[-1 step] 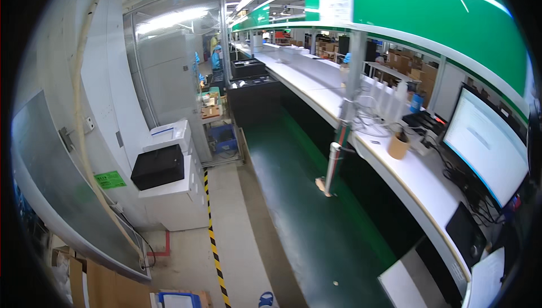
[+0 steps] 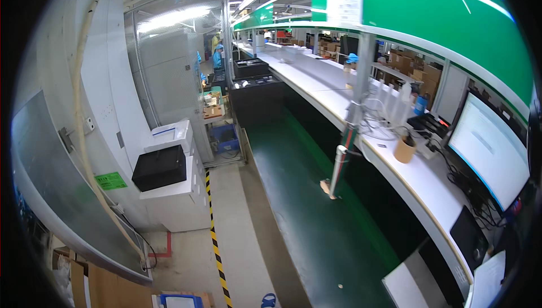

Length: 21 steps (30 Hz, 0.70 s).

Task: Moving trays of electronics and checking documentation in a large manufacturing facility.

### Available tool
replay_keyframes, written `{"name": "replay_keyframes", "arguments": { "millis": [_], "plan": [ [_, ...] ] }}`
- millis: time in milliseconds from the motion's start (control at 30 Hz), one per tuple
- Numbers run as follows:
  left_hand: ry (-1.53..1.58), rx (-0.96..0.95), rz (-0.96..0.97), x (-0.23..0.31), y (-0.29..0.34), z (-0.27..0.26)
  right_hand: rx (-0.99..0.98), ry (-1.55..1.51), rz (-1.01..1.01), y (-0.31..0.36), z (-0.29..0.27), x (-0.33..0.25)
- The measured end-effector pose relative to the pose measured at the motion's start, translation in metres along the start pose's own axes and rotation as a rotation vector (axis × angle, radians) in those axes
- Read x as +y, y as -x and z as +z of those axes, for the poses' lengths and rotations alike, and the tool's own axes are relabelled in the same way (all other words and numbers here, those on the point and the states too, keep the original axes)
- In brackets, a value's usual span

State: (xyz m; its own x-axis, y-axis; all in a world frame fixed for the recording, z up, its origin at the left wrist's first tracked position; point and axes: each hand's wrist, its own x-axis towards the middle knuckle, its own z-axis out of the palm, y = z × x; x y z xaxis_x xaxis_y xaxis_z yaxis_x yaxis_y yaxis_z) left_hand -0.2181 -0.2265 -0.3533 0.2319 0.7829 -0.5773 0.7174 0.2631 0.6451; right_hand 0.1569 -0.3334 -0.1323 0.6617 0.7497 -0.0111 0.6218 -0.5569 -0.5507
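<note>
Neither my left hand nor my right hand shows in the head view. On the right runs a long white workbench (image 2: 423,187) carrying a lit monitor (image 2: 491,144), a black keyboard-like pad (image 2: 468,236) and tangled cables. A brown cardboard tube (image 2: 405,149) stands on it near a blue-labelled bottle (image 2: 420,104). To the left, a black box (image 2: 160,167) rests on a white cabinet (image 2: 179,206). The tip of a blue sandal (image 2: 268,300) appears at the lower edge.
A metal post (image 2: 361,77) rises at the bench edge. Yellow-black floor tape (image 2: 213,234) runs along the aisle beside a green floor mat (image 2: 288,195). Cardboard boxes (image 2: 113,288) and a blue-rimmed tray (image 2: 179,300) lie at lower left. A person in blue (image 2: 217,57) is far off.
The view has turned slightly, so the bench, the post and the monitor sit a little farther right in the picture. No object has visibly been moved.
</note>
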Motion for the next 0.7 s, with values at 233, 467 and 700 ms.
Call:
{"name": "replay_keyframes", "arguments": {
  "millis": [233, 467, 700],
  "plan": [
    [0.024, -0.048, -0.184, -0.083, -0.06, -0.09, -0.63, 0.418, 0.112, -0.032, 0.048, -0.108],
    [0.143, -0.003, -0.197, -0.034, -0.111, -0.183, -0.636, 0.25, -0.003, -0.086, 0.1, -0.158],
    [0.062, -0.08, -0.133, -0.005, -0.122, -0.171, -0.619, 0.115, -0.059, -0.132, 0.141, -0.141]
  ]
}}
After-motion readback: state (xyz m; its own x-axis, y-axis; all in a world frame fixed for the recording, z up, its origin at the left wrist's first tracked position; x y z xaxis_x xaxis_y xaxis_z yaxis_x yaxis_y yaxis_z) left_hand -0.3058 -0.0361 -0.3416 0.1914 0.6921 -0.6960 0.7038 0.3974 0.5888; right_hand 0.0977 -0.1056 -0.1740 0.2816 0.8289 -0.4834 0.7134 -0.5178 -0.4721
